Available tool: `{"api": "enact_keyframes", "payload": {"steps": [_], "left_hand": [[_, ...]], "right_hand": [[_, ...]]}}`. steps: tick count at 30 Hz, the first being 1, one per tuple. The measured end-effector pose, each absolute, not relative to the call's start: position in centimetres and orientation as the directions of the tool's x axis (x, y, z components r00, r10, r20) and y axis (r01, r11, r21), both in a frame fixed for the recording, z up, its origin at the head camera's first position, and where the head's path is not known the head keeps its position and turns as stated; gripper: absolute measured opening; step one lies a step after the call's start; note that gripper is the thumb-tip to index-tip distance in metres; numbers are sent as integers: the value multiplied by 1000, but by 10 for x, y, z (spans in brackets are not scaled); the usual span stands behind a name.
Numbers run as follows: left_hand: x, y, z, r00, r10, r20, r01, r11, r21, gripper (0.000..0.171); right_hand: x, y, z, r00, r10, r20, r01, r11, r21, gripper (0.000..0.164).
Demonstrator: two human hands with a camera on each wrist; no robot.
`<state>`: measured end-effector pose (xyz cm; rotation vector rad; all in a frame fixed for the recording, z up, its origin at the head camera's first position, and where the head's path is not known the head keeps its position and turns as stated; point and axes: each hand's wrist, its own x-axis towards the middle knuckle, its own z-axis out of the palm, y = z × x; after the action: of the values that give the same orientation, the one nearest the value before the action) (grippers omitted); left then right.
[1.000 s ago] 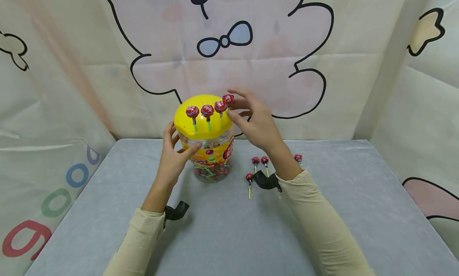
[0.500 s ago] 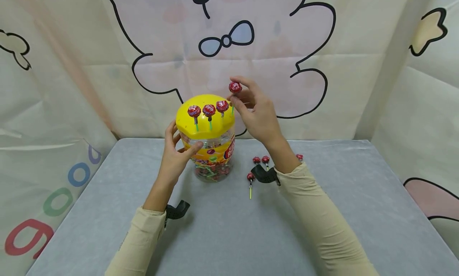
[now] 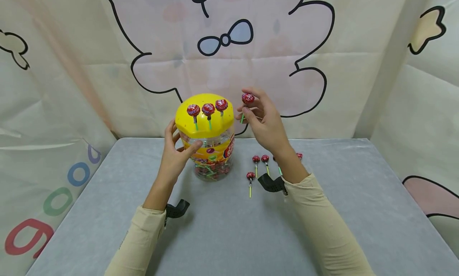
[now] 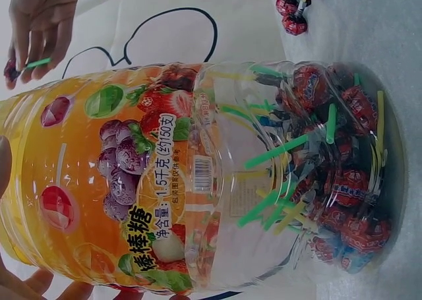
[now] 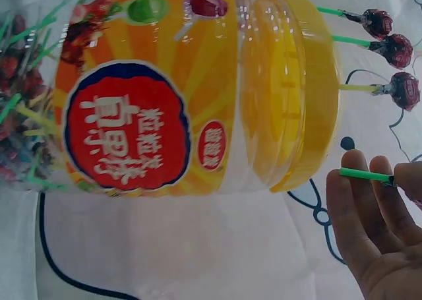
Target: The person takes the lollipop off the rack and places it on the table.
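Observation:
In the head view my left hand [image 3: 173, 156] grips the upper part of a clear plastic candy jar [image 3: 215, 170], thumb across the front. Three red-wrapped lollipops [image 3: 208, 109] stand upright in its yellow lid [image 3: 186, 124]. My right hand [image 3: 267, 124] pinches another lollipop [image 3: 248, 98] beside the lid, head up and apart from it. The right wrist view shows its green stick [image 5: 362, 175] hanging free of the lid [image 5: 316, 95]. Through the jar's wall in the left wrist view, several lollipops [image 4: 349, 188] lie heaped at the bottom.
Several loose lollipops [image 3: 250, 175] lie on the grey-covered table [image 3: 229, 228] to the right of the jar, some partly hidden by my right forearm. A printed cloth backdrop [image 3: 161, 69] hangs behind the table.
The lollipop at the lid's right edge has come up off it in my right hand, then moved right and slightly down. My left hand keeps its grip on the jar.

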<state>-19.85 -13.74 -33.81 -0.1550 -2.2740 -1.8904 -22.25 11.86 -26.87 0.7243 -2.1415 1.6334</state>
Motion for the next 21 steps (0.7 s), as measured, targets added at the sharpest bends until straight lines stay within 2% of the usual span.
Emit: {"api": "enact_keyframes", "payload": {"steps": [8,21], "left_hand": [[-199,-137,-339,-979,-31,203,193,194,962,90],[-200,-138,-341,-978,-37,207,195,212,958,93]], "right_hand": [[-214,133,-285,-852,-190,488,-522,237,-819,46],[-199,147,-310,-876,-198,440,-480,256,-839,48]]}}
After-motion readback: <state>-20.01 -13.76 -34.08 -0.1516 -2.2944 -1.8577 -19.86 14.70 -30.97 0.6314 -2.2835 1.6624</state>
